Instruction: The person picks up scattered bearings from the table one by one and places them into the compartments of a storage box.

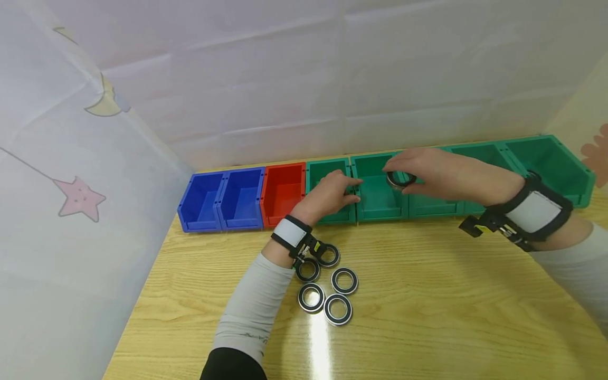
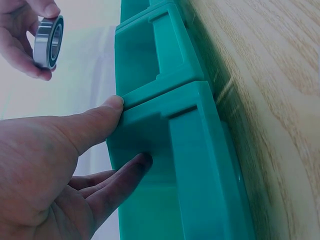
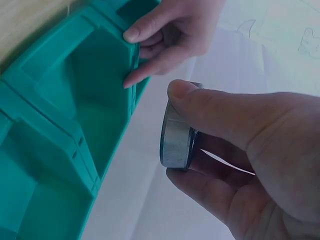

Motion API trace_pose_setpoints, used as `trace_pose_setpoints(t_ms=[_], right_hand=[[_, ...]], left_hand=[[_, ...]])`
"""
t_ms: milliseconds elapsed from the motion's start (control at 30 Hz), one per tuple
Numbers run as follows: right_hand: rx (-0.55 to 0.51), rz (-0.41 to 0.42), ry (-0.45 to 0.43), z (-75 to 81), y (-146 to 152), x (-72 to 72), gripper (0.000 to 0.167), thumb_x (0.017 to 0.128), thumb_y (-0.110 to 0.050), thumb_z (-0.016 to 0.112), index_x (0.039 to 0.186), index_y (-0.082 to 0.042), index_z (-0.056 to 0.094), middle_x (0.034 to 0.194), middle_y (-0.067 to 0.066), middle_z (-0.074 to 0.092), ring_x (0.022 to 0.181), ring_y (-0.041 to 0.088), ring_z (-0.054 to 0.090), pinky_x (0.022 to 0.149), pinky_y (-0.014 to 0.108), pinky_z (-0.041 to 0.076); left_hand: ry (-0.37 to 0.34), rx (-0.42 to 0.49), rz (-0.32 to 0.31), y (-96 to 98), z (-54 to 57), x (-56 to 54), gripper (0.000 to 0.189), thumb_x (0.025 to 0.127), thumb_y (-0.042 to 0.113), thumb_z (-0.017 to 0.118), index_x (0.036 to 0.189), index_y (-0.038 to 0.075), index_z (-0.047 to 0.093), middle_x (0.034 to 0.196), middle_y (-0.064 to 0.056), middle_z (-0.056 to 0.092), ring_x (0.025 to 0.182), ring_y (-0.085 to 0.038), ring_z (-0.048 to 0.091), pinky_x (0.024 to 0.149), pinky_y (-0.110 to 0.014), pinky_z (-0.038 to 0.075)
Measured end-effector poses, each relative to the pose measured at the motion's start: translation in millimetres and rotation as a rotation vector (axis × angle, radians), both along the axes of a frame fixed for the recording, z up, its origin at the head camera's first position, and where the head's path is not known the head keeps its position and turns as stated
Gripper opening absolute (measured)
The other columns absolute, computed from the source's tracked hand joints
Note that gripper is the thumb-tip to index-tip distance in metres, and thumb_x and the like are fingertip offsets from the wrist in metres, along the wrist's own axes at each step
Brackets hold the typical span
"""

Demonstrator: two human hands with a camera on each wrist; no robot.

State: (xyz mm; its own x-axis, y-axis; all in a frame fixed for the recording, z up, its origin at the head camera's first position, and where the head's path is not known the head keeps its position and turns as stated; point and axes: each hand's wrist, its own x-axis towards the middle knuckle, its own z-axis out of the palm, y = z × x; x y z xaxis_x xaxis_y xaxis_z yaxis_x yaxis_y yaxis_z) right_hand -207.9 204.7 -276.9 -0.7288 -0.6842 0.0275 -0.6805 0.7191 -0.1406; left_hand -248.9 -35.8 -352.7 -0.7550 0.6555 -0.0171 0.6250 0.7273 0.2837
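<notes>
My right hand pinches a ball bearing, a steel ring with black seals, between thumb and fingers. The bearing hangs in the air over the second green bin, counted from the left, and stands edge-on in the right wrist view. My left hand reaches over the first green bin. One digit's tip meets the rim where the first and second green bins join, while another finger extends into the bin's mouth. Several more bearings lie flat on the table beside my left forearm.
Along the back of the table runs a row of bins: two blue bins, one red bin, then several green ones ending with a larger bin at right. Pale cloth hangs behind them. The wooden table spreads in front.
</notes>
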Motion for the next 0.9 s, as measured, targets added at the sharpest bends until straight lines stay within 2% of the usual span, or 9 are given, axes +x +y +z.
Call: trace_pose_setpoints(t_ms=[200, 367, 633, 900], right_hand=[[-0.012, 0.003, 0.022, 0.8, 7.6, -7.2, 0.05, 0.08, -0.011, 0.081, 0.126, -0.007, 0.063, 0.128, 0.015, 0.063, 0.119, 0.035, 0.058, 0.093, 0.05, 0.052], [-0.01, -0.003, 0.029, -0.5, 13.0, -11.5, 0.051, 0.08, -0.01, 0.081, 0.128, -0.005, 0.062, 0.132, 0.018, 0.061, 0.123, 0.038, 0.056, 0.094, 0.051, 0.051], [-0.019, -0.024, 0.036, -3.2, 19.3, -16.3, 0.051, 0.081, -0.011, 0.081, 0.128, -0.005, 0.062, 0.13, 0.018, 0.062, 0.12, 0.037, 0.058, 0.092, 0.051, 0.052], [-0.016, -0.029, 0.044, -8.0, 25.2, -21.7, 0.052, 0.081, -0.01, 0.08, 0.128, -0.002, 0.061, 0.131, 0.021, 0.061, 0.121, 0.04, 0.057, 0.095, 0.053, 0.05]], left_hand=[[-0.005, 0.002, 0.008, -0.3, 0.2, -0.7, 0.05, 0.097, 0.031, 0.063, 0.143, 0.015, 0.054, 0.091, -0.005, 0.057, 0.087, -0.016, 0.047, 0.065, -0.021, 0.034], [-0.019, 0.014, 0.009, -1.2, -0.3, 0.1, 0.05, 0.097, 0.032, 0.062, 0.143, 0.014, 0.054, 0.09, -0.005, 0.056, 0.086, -0.016, 0.046, 0.064, -0.02, 0.033], [-0.018, 0.018, 0.018, -2.6, -2.4, 1.4, 0.05, 0.098, 0.032, 0.061, 0.144, 0.015, 0.054, 0.099, -0.005, 0.057, 0.087, -0.016, 0.045, 0.066, -0.021, 0.034], [-0.022, 0.017, 0.023, -1.9, -3.1, 1.5, 0.05, 0.097, 0.032, 0.061, 0.144, 0.015, 0.053, 0.099, -0.006, 0.057, 0.086, -0.016, 0.045, 0.065, -0.021, 0.034]])
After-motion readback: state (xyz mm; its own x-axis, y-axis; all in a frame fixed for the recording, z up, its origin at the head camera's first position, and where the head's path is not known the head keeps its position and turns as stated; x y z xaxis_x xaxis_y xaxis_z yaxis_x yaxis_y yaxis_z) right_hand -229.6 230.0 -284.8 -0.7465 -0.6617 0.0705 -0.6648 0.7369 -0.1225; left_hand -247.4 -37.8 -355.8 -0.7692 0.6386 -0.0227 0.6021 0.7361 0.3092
